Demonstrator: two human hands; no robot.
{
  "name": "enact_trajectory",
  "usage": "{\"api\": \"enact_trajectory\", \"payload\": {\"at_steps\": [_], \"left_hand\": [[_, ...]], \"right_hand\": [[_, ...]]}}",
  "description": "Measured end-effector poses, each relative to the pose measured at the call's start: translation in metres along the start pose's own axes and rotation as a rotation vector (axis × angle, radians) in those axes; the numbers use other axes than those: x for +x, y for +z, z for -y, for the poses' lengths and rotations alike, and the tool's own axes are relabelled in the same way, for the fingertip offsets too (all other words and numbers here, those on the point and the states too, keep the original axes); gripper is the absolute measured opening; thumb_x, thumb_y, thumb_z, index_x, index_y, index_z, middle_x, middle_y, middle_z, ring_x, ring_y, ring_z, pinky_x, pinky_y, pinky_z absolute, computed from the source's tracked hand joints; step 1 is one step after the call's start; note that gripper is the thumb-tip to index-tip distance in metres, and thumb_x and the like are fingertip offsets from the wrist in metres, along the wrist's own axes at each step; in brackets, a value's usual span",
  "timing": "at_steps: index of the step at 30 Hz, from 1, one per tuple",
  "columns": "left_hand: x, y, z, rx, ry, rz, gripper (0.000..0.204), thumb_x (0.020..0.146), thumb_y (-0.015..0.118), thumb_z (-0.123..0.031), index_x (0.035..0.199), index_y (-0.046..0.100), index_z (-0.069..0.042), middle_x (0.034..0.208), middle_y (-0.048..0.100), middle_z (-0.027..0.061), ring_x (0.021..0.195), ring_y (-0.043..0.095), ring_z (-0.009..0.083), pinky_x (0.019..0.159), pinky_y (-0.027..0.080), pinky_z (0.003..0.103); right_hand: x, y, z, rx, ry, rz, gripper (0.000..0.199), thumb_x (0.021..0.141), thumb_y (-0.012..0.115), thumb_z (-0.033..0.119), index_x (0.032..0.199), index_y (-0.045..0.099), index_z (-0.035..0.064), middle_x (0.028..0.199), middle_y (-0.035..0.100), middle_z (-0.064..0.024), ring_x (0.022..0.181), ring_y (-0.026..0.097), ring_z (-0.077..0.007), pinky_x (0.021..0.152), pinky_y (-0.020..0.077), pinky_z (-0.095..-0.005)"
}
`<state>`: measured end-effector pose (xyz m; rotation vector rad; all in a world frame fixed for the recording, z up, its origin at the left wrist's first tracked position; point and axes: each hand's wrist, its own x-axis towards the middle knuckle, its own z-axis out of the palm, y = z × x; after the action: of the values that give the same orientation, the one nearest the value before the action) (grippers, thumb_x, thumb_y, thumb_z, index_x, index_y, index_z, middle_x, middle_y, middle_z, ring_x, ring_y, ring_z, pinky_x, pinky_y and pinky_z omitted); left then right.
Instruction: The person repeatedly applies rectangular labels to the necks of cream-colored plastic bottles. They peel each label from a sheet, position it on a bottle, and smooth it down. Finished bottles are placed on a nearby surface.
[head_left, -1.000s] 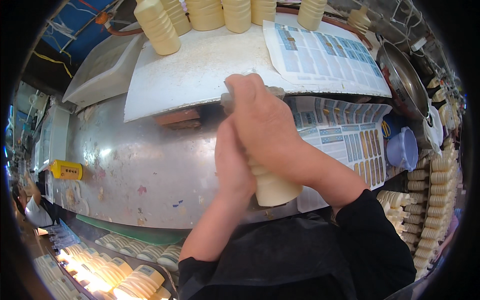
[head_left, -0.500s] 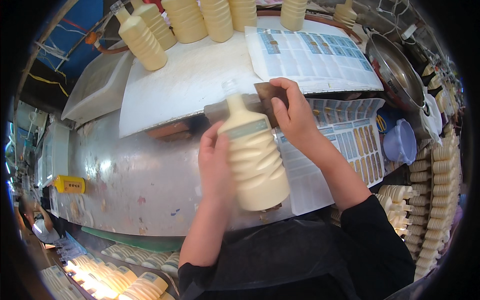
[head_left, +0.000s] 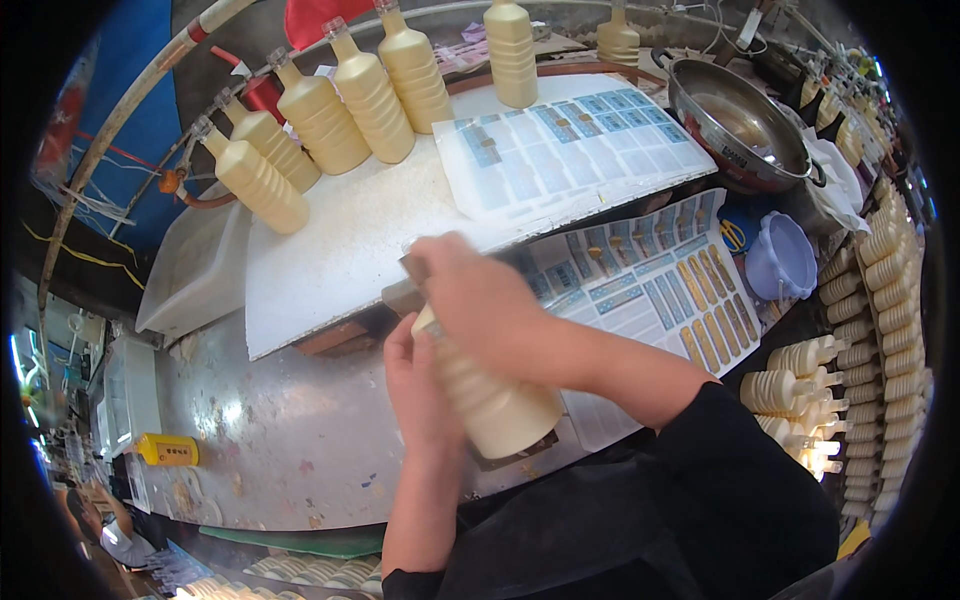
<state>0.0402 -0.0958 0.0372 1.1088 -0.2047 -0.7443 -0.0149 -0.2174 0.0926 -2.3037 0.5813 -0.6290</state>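
A cream-coloured ribbed bottle (head_left: 503,412) leans neck-away over the near edge of the metal table. My left hand (head_left: 415,385) wraps round its left side, thumb and fingers closed on it. Across the upper part lies my right hand (head_left: 490,305), blurred, hiding the neck and the label band. A corner of a flat brown piece (head_left: 412,268) shows at the right hand's fingertips. Right of the bottle is a sheet of blue and gold labels (head_left: 650,290). Another label sheet (head_left: 580,150) rests on the white board (head_left: 330,270).
Several cream bottles (head_left: 320,115) stand along the board's far edge. At the right are a metal pan (head_left: 740,115) and a lilac bucket (head_left: 780,258), with stacked bottles (head_left: 880,370) beyond. A yellow container (head_left: 166,449) sits on the metal table (head_left: 290,430) at left.
My right hand has moved left, from beside the bottle to across its upper part, carrying the brown piece. The bottle has tilted further left. The whole view has shifted.
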Motion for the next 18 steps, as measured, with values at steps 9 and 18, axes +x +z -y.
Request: {"api": "enact_trajectory", "payload": {"at_steps": [9,18], "left_hand": [[0.003,-0.012,0.004,-0.038,-0.034,-0.022,0.033,0.109,0.049,-0.016,0.14,0.049,-0.003,0.132,0.061,0.0126,0.119,0.061,0.0212,0.103,0.052,0.038],[-0.035,-0.015,0.012,0.133,0.043,-0.05,0.054,0.101,0.047,-0.007,0.153,0.033,-0.001,0.148,0.046,0.0156,0.135,0.049,0.0264,0.116,0.04,0.043]], "right_hand": [[-0.027,-0.021,-0.075,0.241,0.116,-0.158,0.039,0.098,0.055,0.005,0.137,0.051,0.0035,0.127,0.063,-0.0187,0.114,0.064,-0.034,0.1,0.0498,-0.04],[0.035,-0.091,-0.134,0.395,0.404,-0.179,0.031,0.099,0.061,0.029,0.092,0.075,0.0018,0.078,0.066,-0.003,0.069,0.058,-0.0115,0.066,0.0499,-0.031]]}}
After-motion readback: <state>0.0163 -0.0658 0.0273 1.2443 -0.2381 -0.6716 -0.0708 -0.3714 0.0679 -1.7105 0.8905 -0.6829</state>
